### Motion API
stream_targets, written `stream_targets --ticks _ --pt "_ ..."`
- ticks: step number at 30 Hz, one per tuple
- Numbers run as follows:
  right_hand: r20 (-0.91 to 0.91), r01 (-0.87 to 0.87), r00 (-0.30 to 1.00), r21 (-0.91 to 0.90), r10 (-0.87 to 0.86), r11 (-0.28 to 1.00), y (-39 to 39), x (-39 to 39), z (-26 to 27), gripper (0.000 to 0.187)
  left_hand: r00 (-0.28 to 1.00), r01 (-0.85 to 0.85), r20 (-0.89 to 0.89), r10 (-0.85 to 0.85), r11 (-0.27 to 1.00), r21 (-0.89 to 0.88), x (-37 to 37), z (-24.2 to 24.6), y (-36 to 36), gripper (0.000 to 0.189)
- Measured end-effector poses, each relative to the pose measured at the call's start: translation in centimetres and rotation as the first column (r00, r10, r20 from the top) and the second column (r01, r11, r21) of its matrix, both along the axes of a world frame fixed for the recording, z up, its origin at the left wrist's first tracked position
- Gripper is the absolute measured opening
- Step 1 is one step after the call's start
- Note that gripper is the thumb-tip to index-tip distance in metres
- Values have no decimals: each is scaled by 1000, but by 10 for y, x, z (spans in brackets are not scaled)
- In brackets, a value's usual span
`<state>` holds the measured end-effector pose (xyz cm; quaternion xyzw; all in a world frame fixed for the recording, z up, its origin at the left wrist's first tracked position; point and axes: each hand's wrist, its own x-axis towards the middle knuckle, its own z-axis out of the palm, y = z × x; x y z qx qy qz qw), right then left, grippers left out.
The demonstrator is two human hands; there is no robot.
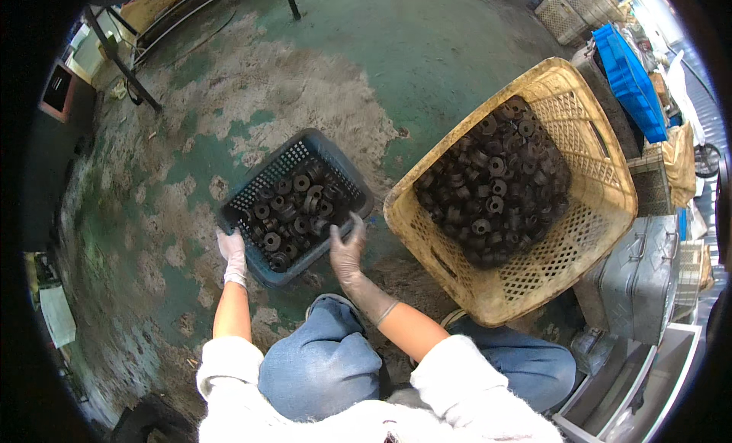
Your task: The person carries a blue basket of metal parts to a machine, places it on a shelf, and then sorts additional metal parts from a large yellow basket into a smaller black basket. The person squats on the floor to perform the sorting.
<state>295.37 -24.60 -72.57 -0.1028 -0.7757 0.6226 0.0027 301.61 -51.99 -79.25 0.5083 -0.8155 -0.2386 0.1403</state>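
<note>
A dark blue-grey plastic basket (329, 248) with perforated walls rests on the floor before me. In it lies a heap of dark, ring-shaped metal parts (297, 205), several with a notch in the rim. My left hand (231, 247), in a thin pale glove, grips the basket's rim at its left corner, its fingertips partly hidden. At the right rim is my right hand (347, 251), gloved and slightly blurred, with thumb and fingers spread and nothing seen between them. To the right stands a larger yellowish plastic crate (543, 277) holding many similar dark parts (497, 180).
Worn green-painted floor (434, 54) surrounds the containers. At right are a blue plastic bin (629, 83), a metal case with handles (640, 277) and a grey open tray (657, 380). A metal-legged frame (123, 65) stands far left. My bent knees (320, 357) are close behind the basket.
</note>
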Motion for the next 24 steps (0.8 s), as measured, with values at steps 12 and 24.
stream_targets --ticks 12,24 --pt "477 277 876 -367 -76 888 25 3 -31 39 992 126 22 -127 991 47 -14 0 -7 49" --pt "429 -886 401 -42 809 462 123 1 197 46 801 325 510 -314 943 71 -29 39 2 65"
